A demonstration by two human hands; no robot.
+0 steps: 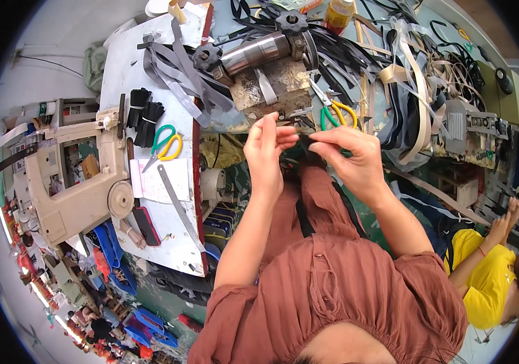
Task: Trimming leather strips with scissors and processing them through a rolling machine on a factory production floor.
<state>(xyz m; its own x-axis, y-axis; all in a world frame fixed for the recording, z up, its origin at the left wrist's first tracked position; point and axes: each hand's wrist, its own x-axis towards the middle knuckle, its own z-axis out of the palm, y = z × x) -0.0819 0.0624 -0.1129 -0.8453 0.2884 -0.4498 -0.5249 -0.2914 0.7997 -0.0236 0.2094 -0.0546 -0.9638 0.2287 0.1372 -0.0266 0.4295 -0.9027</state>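
Observation:
My left hand (267,151) is raised in front of a metal roller machine (259,56), its fingers stretched out and a little apart. Beside it, my right hand (353,159) pinches thumb to forefinger on what looks like a dark strip (305,148). Most of that strip is hidden between the hands and against the dark background below. Just beyond my right hand, scissors with green and yellow handles (345,114) lie on the bench. A narrow metal tongue (265,87) rests on the worn plate of the machine.
On the left, a white table (174,242) bears another pair of scissors (162,144), black strap bundles (144,115), a steel ruler (177,203) and a phone (146,225). A sewing machine (53,206) stands beyond. Tangled straps (414,91) cover the right bench; a person in yellow (484,273) works nearby.

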